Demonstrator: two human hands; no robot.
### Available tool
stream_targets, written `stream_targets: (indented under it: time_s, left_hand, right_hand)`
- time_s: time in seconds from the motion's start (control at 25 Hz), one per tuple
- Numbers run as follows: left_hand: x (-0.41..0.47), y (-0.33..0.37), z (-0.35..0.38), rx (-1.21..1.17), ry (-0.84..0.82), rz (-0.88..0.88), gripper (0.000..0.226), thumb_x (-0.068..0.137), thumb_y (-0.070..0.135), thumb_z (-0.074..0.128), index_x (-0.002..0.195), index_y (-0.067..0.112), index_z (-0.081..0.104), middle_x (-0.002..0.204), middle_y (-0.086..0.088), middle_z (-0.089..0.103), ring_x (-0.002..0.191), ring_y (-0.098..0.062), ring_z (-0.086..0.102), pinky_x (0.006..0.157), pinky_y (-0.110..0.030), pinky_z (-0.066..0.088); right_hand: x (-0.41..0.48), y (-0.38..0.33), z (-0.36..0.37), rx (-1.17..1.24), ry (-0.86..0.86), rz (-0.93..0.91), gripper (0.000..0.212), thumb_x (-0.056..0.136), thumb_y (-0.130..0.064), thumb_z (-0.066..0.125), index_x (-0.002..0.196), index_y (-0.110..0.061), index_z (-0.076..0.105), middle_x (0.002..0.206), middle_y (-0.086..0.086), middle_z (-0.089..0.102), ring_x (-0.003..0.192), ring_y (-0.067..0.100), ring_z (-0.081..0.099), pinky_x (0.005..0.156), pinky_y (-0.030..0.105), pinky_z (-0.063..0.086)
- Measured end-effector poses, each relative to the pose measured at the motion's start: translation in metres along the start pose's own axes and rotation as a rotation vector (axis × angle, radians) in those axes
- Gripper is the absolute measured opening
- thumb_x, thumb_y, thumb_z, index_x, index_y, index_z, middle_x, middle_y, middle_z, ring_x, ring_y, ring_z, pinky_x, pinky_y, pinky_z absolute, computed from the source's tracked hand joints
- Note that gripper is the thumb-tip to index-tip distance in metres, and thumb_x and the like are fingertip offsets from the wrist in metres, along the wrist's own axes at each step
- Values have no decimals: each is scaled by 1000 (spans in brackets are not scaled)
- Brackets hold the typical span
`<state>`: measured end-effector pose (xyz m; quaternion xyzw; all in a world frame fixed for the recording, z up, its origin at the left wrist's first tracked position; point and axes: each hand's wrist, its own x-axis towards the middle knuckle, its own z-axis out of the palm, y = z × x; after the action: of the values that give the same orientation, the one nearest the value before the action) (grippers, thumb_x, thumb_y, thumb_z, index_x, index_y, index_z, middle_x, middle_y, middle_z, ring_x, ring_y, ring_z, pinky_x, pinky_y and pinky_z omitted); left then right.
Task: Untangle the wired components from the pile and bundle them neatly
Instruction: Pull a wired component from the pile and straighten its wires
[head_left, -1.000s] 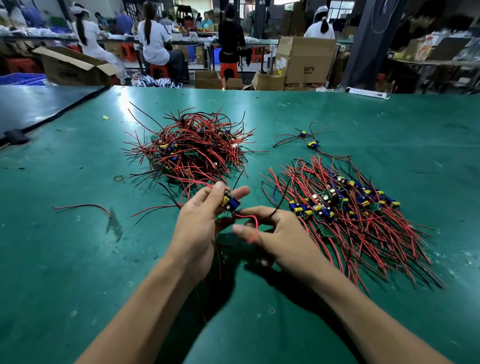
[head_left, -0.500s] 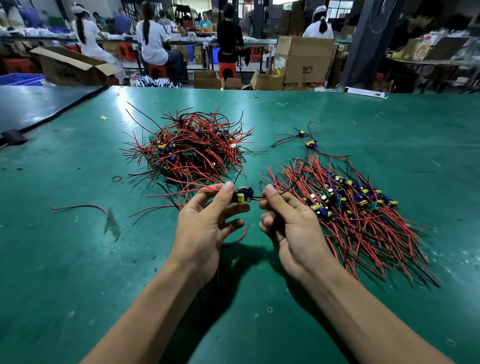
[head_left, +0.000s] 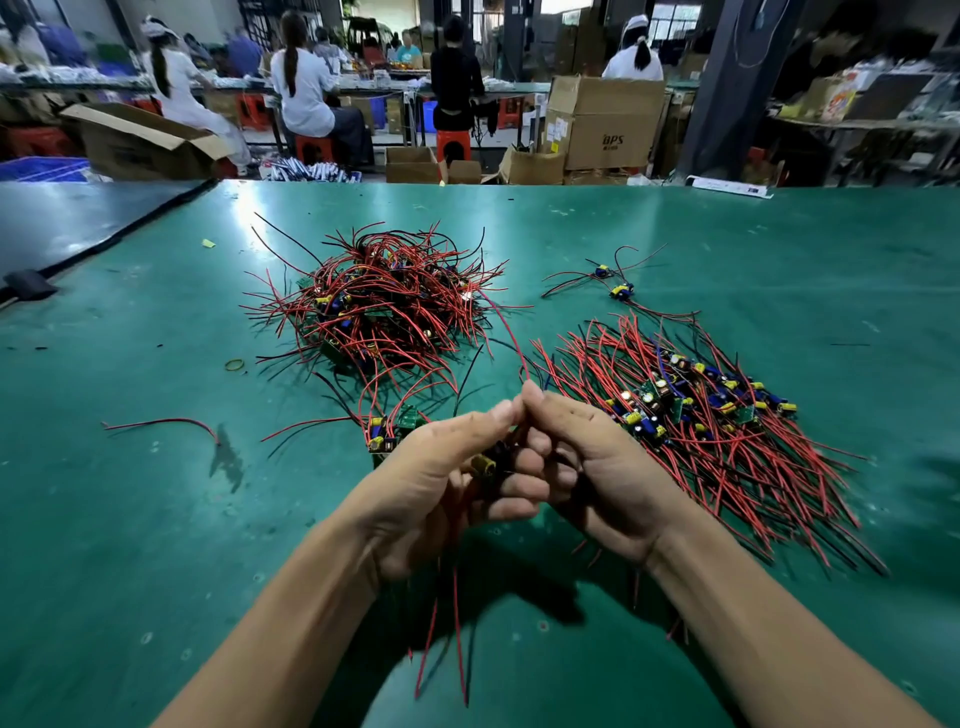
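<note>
Red-wired component (head_left: 484, 464) sits gripped between both curled hands, left hand (head_left: 436, 483) and right hand (head_left: 602, 467) (thumb tips meeting); tangled pile (head_left: 384, 312) lies beyond the left.

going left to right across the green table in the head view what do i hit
loose red wire → rubber band → tangled pile → sorted pile. Left out: left hand and right hand, holding a wired component between them, since they overlap both piles.

Overhead light glares white on the far counter (head_left: 244, 218); soft shadows pool beneath the forearms; edges bow and blur, background workers stay soft
</note>
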<state>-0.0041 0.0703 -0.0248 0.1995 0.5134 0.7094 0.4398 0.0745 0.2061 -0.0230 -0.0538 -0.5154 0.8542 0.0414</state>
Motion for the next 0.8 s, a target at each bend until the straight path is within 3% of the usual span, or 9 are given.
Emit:
stream_targets:
  time_s: [0.12,0.24,0.36,0.48,0.56,0.64,0.8]
  left_hand:
    - [-4,1,-1,-6,42,40,18,71,27,76,79,12,72,81,-13,73,67,-20,72,58,-27,58]
    - [-6,-2,1,100,118,22,17,78,15,73,87,4,65,88,-24,73,69,-29,72,55,-32,59]
    - [-6,-5,7,243,218,51,10,87,11,68,79,5,70,80,-20,73,62,-27,70,51,-30,57]
    - [-5,-8,7,268,339,128,14,86,5,67,73,3,69,72,-18,71,59,-28,69,55,-34,57]
    - [-5,-11,7,261,362,145,12,86,4,67,76,0,67,71,-19,71,59,-28,70,54,-34,57]
    - [-4,-12,8,234,347,123,10,87,4,66,79,-1,66,72,-20,71,59,-28,70,52,-32,58]
    - [-3,-9,10,168,287,59,12,89,6,64,79,4,70,75,-22,71,57,-28,68,55,-32,58]
  right_hand:
    - [3,3,-1,-102,106,-83,23,82,-36,67,71,-17,72,58,-2,54,40,5,39,42,15,35]
    - [5,9,-4,-246,209,-139,26,89,-33,65,80,-10,73,52,0,51,41,9,39,43,19,38]
    - [5,13,-5,-481,277,-197,28,100,-30,58,85,-12,74,48,-4,49,42,7,40,44,17,38]
    - [2,16,-4,-745,312,-210,34,93,-45,67,76,-16,74,54,-9,60,45,-1,47,48,12,36]
    - [2,19,-4,-782,329,-200,33,93,-40,67,71,-17,73,54,-12,61,45,-2,49,51,13,35]
    - [4,19,-3,-689,349,-205,25,97,-27,64,76,-18,74,56,-12,62,46,-2,51,50,12,38]
    - [7,20,1,-124,284,-35,26,100,-22,57,85,-15,77,60,4,44,37,7,37,38,18,38]
